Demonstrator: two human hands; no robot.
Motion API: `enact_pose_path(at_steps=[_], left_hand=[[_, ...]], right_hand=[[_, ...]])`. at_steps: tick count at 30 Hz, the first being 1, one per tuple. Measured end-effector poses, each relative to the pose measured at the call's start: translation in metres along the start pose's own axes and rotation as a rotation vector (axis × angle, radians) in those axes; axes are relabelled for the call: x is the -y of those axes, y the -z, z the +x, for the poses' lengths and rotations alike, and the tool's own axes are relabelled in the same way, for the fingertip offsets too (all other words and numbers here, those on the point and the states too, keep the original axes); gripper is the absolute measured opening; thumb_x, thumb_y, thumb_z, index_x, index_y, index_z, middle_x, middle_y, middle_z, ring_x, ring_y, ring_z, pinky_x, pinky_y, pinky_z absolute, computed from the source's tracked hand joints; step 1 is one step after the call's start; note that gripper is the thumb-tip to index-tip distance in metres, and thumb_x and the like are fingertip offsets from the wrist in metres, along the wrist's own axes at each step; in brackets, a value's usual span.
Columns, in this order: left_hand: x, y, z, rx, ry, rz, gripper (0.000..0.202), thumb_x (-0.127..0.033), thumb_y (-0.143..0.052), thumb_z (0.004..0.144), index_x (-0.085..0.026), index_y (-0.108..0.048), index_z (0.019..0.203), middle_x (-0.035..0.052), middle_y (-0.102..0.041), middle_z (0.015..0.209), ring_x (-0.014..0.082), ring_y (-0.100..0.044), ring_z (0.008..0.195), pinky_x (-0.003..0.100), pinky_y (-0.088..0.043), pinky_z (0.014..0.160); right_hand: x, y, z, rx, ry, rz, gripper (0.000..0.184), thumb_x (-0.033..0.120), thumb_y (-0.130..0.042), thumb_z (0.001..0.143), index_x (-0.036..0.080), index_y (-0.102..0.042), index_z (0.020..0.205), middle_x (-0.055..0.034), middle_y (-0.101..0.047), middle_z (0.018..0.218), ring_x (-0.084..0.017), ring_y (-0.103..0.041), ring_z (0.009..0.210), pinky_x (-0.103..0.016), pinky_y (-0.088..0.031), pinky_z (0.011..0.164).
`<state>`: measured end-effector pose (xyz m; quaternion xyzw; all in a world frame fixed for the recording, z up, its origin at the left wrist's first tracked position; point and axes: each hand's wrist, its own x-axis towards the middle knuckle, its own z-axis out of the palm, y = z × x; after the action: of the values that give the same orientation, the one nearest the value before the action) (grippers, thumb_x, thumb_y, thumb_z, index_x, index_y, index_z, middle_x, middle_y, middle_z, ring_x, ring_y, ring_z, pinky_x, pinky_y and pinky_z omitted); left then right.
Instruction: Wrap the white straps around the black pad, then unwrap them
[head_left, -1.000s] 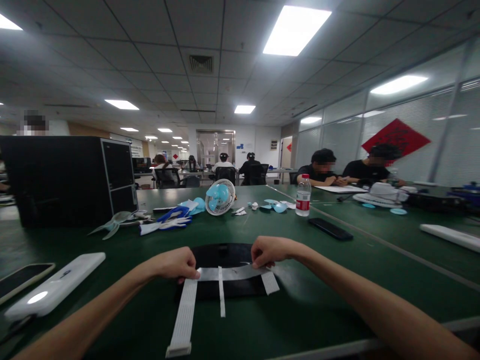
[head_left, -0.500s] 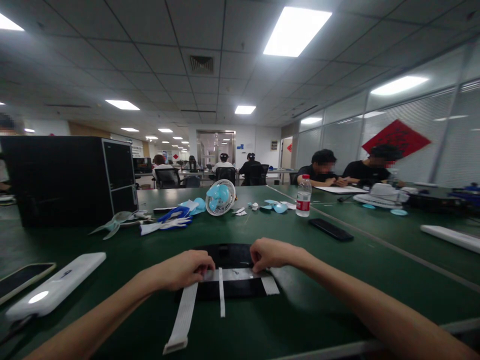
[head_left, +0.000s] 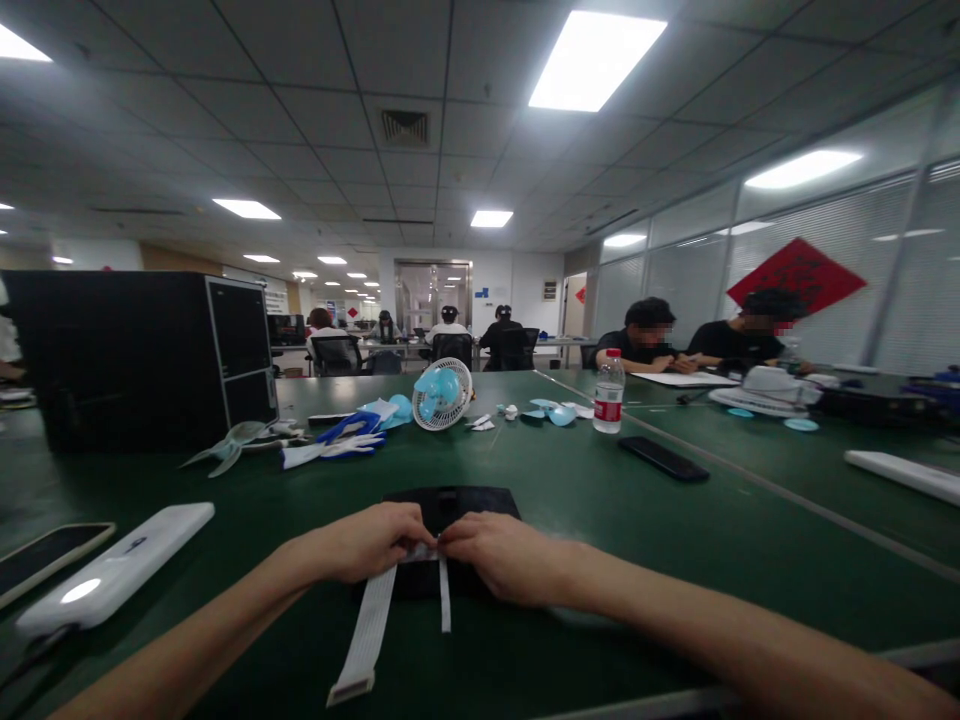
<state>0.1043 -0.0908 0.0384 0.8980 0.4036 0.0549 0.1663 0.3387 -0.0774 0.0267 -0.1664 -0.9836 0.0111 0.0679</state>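
Note:
A flat black panel [head_left: 457,505] lies on the green table [head_left: 570,480] in front of me. Across its near edge runs a grey-white strip, mostly hidden under my hands. My left hand [head_left: 371,545] is closed, pinching the strip near the middle. My right hand [head_left: 499,558] lies palm down over the strip, fingertips meeting the left hand's. A wide white ribbon cable [head_left: 367,632] hangs from under the left hand toward me. A thin white strip [head_left: 445,595] hangs between the hands.
On the left are a white power bank [head_left: 112,572] and a phone [head_left: 45,560]. A black computer case [head_left: 142,355] stands behind. A small fan [head_left: 441,393], gloves [head_left: 334,445], a water bottle [head_left: 608,392] and a black phone [head_left: 664,458] lie farther out. People sit at the far right.
My right hand slid left along the strip from the panel's right side to meet my left hand at the middle. The left hand shifted slightly right.

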Motion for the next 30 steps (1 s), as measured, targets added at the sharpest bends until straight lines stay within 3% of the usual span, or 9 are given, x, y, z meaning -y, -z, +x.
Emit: enact_pose_path(at_steps=[10,16,24,30], left_hand=[[0.000,0.000,0.000,-0.001,-0.013,0.062,0.035,-0.010,-0.048,0.080,-0.027,-0.065,0.104,-0.0002,-0.060,0.107,0.0155,-0.056,0.098,0.028,-0.042,0.087],[0.001,-0.001,0.000,-0.008,-0.007,0.059,0.034,-0.011,-0.049,0.081,-0.028,-0.065,0.105,-0.0004,-0.060,0.107,0.0154,-0.056,0.099,0.027,-0.041,0.088],[0.002,-0.003,0.001,0.007,-0.038,0.077,0.043,-0.008,-0.047,0.083,-0.033,-0.062,0.114,-0.0017,-0.057,0.113,0.0150,-0.055,0.103,0.027,-0.040,0.090],[0.002,-0.001,0.000,0.022,-0.054,0.137,0.044,-0.010,-0.046,0.085,-0.036,-0.061,0.117,-0.0010,-0.058,0.109,0.0152,-0.055,0.099,0.028,-0.041,0.088]], right_hand=[[0.013,-0.004,-0.006,-0.018,0.133,-0.142,0.035,0.011,-0.047,0.085,0.016,-0.063,0.116,-0.0097,-0.061,0.119,-0.019,-0.055,0.104,-0.033,-0.040,0.094],[0.014,-0.002,-0.009,-0.014,0.202,-0.130,0.035,0.014,-0.049,0.084,0.014,-0.063,0.115,-0.0086,-0.061,0.120,-0.020,-0.053,0.107,-0.032,-0.039,0.097],[0.003,-0.012,-0.002,-0.044,0.001,-0.122,0.040,0.011,-0.044,0.088,0.012,-0.058,0.125,-0.0113,-0.059,0.125,-0.020,-0.051,0.115,-0.032,-0.037,0.102],[0.005,-0.003,-0.005,-0.001,-0.022,-0.055,0.042,0.011,-0.043,0.087,0.013,-0.057,0.127,-0.0109,-0.059,0.125,-0.019,-0.053,0.115,-0.032,-0.038,0.102]])
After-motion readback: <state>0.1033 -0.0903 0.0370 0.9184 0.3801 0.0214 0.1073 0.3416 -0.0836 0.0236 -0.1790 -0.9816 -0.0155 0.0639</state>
